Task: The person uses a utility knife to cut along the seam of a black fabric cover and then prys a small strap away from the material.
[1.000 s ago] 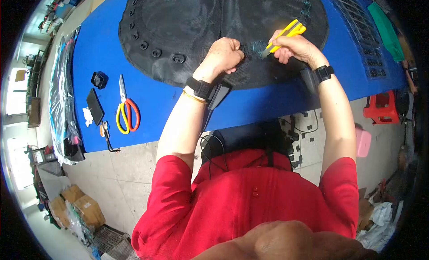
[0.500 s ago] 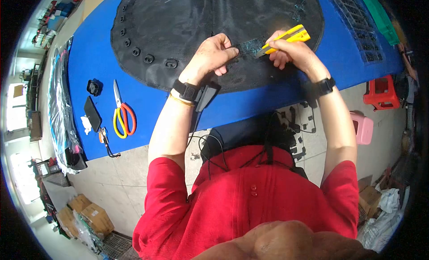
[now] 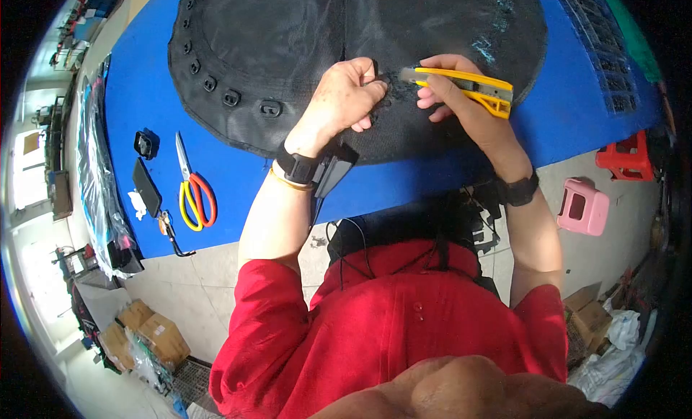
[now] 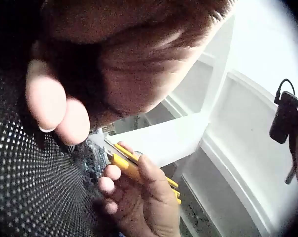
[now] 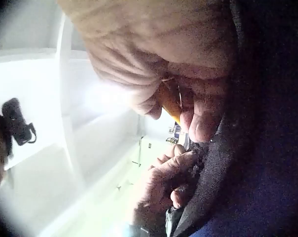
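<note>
A large round sheet of black mesh (image 3: pixel 288 37) lies across the blue table, with black loops along its left edge and teal threads (image 3: pixel 483 49) at the right. The left hand (image 3: pixel 342 98) pinches the mesh near its front edge, thumb toward the right. Beside it, the right hand (image 3: pixel 472 109) grips a yellow utility knife (image 3: pixel 494 87). The knife's blade (image 3: pixel 412 75) points left, close to the left thumb. In the right wrist view, dark frayed material (image 5: pixel 198 160) is at the left fingertips; the blade is mostly hidden there.
Scissors (image 3: pixel 193 192), a black phone-like slab (image 3: pixel 146 187), a small black item (image 3: pixel 146 144) and keys (image 3: pixel 166 223) lie on the table's left (image 3: pixel 238 192). Plastic-wrapped material (image 3: pixel 101 167) runs along that edge. Red (image 3: pixel 626 156) and pink (image 3: pixel 585 206) stools stand at the right.
The knife has turned from a downward slant to nearly level, and its blade has come closer to the left thumb. The left hand keeps its pinch; the mesh appears slightly shifted.
</note>
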`<action>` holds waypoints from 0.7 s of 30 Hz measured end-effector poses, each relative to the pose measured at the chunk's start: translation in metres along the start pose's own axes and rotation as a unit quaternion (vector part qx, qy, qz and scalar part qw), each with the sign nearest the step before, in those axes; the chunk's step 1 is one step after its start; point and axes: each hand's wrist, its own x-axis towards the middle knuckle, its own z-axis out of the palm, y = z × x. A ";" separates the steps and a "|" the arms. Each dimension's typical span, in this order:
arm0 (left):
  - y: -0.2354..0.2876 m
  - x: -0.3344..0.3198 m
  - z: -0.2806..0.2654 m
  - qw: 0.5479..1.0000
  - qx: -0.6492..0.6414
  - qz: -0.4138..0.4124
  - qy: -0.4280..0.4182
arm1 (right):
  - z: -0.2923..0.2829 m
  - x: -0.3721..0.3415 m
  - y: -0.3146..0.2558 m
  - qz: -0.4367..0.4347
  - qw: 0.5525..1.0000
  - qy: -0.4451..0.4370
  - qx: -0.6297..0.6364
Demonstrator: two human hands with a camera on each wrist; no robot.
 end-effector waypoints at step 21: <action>-0.001 0.000 -0.001 1.000 -0.011 -0.002 -0.005 | 0.008 0.001 0.004 0.006 1.000 0.003 -0.008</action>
